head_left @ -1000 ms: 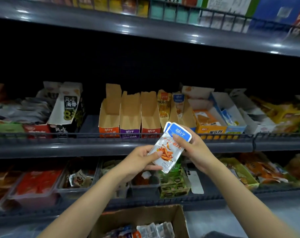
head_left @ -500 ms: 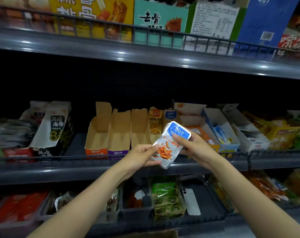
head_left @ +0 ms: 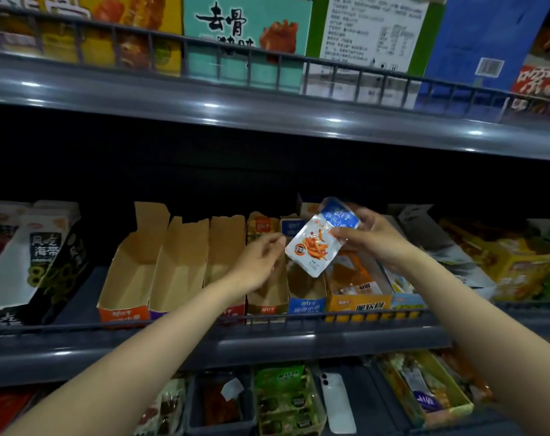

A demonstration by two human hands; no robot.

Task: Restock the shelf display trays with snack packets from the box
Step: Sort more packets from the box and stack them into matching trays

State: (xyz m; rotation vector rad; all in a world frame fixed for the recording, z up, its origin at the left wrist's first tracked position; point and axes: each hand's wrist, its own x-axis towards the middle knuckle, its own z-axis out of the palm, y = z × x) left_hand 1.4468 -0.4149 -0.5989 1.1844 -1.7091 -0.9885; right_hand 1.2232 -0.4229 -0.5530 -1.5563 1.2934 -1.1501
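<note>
My right hand (head_left: pixel 369 239) grips a small stack of blue-and-white snack packets (head_left: pixel 319 239) with orange food printed on the front, held over the middle shelf. Just left of the stack is my left hand (head_left: pixel 261 261), fingers apart and holding nothing. Right under the packets stands a display tray with a blue front (head_left: pixel 306 305), a matching blue-topped packet upright at its back. Three cardboard trays with nothing in them stand to the left: an orange-fronted one (head_left: pixel 124 313), a second (head_left: pixel 179 262) and a third (head_left: pixel 224 247). The box is out of view.
A wire rail (head_left: pixel 361 316) runs along the middle shelf's front edge. An orange-fronted tray (head_left: pixel 358 305) and yellow packs (head_left: pixel 500 262) lie to the right, a black-and-white seaweed box (head_left: pixel 43 256) to the left. A white phone (head_left: pixel 336 401) lies on the lower shelf. Large boxes (head_left: pixel 245 36) fill the top shelf.
Both hands rose and moved forward from below the rail to over the trays. My left hand let go of the packets, which my right hand carried up and to the right. The view tilted upward.
</note>
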